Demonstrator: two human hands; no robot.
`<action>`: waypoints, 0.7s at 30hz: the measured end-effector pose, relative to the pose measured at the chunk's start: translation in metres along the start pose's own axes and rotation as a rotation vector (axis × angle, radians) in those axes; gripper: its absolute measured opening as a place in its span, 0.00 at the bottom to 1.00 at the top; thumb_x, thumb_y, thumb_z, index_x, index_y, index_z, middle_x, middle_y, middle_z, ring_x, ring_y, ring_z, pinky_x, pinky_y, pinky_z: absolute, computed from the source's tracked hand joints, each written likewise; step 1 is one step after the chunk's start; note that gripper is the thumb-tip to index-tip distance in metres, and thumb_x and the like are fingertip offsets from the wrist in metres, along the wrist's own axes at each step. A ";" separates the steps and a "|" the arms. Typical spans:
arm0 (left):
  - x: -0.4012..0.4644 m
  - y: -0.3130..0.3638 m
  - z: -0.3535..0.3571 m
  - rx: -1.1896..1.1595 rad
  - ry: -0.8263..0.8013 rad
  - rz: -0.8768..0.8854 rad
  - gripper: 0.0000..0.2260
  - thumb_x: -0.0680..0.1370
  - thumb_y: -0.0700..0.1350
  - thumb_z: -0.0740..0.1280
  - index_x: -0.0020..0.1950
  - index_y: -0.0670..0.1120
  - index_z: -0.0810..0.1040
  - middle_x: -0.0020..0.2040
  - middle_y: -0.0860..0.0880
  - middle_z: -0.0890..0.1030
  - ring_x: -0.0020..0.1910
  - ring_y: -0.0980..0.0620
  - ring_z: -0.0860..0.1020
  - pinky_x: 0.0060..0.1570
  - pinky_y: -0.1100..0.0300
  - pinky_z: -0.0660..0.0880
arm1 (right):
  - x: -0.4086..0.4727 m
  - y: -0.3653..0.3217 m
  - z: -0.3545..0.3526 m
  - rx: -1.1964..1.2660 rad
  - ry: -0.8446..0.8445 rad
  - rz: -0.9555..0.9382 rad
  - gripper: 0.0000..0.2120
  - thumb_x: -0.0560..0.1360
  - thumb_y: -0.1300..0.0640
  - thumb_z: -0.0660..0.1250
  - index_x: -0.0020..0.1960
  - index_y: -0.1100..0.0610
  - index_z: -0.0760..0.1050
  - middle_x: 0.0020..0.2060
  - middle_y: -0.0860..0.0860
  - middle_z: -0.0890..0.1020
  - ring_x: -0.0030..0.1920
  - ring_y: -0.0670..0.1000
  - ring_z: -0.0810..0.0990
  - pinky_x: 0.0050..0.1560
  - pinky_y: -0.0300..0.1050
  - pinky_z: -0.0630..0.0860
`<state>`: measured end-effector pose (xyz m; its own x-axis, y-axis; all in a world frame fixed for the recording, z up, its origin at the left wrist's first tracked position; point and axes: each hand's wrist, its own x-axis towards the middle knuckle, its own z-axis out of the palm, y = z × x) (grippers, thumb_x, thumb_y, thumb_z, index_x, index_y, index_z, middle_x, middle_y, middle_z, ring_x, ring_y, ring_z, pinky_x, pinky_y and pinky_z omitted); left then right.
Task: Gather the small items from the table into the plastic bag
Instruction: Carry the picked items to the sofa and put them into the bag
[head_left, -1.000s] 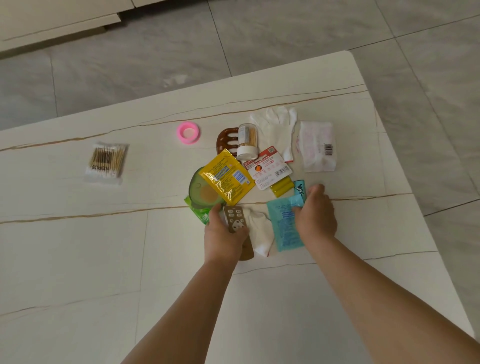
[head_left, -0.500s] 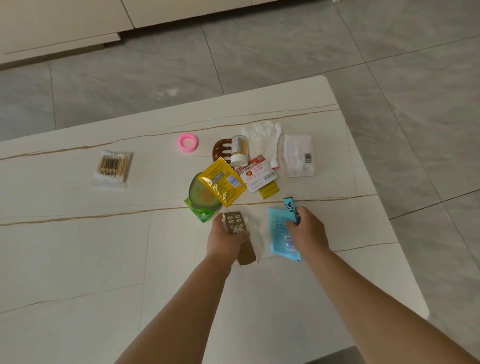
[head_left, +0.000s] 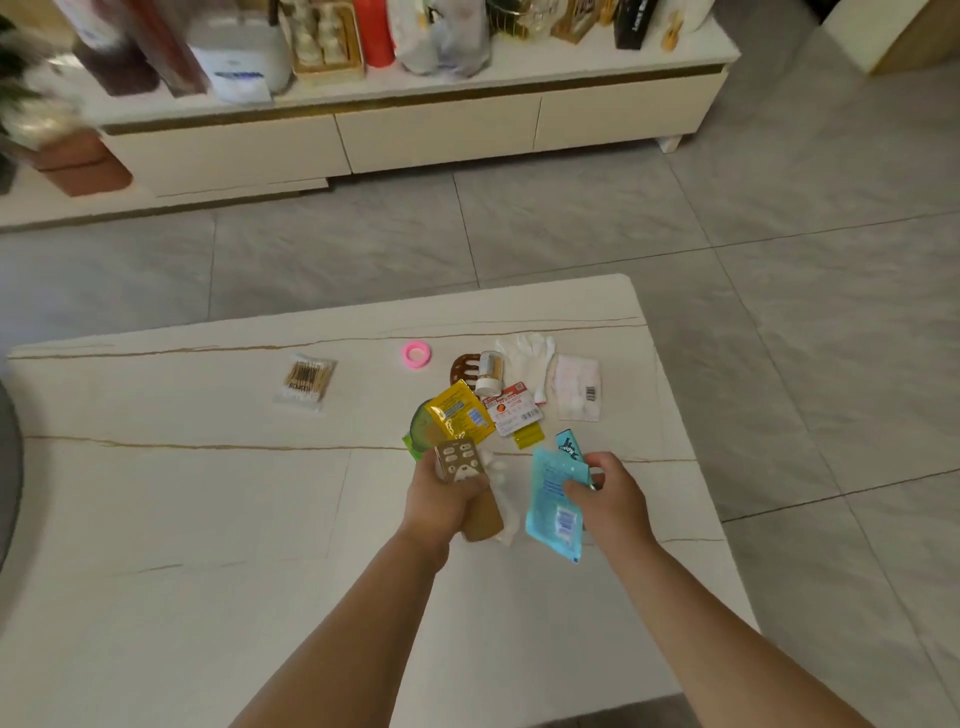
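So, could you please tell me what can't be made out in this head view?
- Plastic bag: only white film under the left hand, mostly hidden by it and the brown packet.
- Print on the light blue sachet: too small; right hand covers one edge.
- Sideboard items: blurred, cut off at the top.

Table: smooth stone-look top, cream with thin brown veins, low sheen; yellow sachet: glossy foil; blue sachet: glossy plastic film; brown card: matt printed paper; glove, near the far right corner: white knitted cloth; swab pack: clear glossy film over wooden sticks; pink ring: smooth plastic; hair claw: glossy brown plastic; floor: smooth grey tiles.
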<state>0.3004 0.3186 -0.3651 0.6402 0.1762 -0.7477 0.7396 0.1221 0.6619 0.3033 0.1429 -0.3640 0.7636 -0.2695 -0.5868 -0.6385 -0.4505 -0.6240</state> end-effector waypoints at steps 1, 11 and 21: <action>-0.011 0.005 -0.003 -0.015 0.021 0.008 0.20 0.73 0.37 0.71 0.62 0.48 0.72 0.55 0.46 0.79 0.55 0.43 0.78 0.56 0.44 0.78 | -0.006 -0.004 -0.005 0.001 -0.017 -0.013 0.08 0.77 0.63 0.65 0.55 0.55 0.70 0.46 0.49 0.77 0.48 0.55 0.82 0.46 0.52 0.81; -0.145 0.031 -0.031 -0.058 0.224 0.036 0.25 0.74 0.41 0.71 0.68 0.47 0.67 0.53 0.49 0.75 0.53 0.45 0.77 0.52 0.48 0.79 | -0.100 -0.054 -0.051 -0.143 -0.194 -0.202 0.10 0.78 0.64 0.62 0.57 0.54 0.68 0.48 0.50 0.79 0.44 0.52 0.80 0.35 0.42 0.75; -0.254 0.046 -0.097 -0.230 0.411 0.156 0.19 0.75 0.42 0.69 0.62 0.50 0.67 0.51 0.49 0.75 0.52 0.46 0.77 0.54 0.50 0.78 | -0.196 -0.142 -0.029 -0.296 -0.353 -0.542 0.14 0.77 0.65 0.63 0.61 0.58 0.68 0.57 0.55 0.79 0.44 0.51 0.77 0.32 0.38 0.71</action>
<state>0.1518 0.3739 -0.1399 0.5700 0.5747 -0.5873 0.5473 0.2676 0.7930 0.2472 0.2346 -0.1459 0.8576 0.3271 -0.3968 -0.0865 -0.6688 -0.7383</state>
